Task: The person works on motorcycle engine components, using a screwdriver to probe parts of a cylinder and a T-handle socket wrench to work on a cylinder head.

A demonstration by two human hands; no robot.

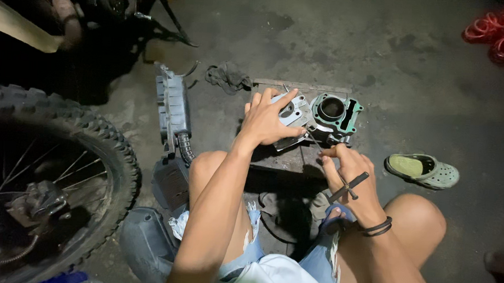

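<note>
Steadying cylinder head (pixel 291 116), left hand (pixel 267 122) flat.

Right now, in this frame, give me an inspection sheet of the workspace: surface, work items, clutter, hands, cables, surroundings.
Surface: small wooden board on a dark, stained concrete floor.
Work items: grey metal engine part beside a green-topped cylinder block, both on the board.
Clutter: dark rag behind the board; green clog to the right; grey plastic cover to the left.
Hands: left hand presses flat on the grey part; right hand grips a T-handle tool, tip at the part.
Cables: nothing seen.
Surroundings: knobby spoked wheel at left; red hoses top right.
</note>
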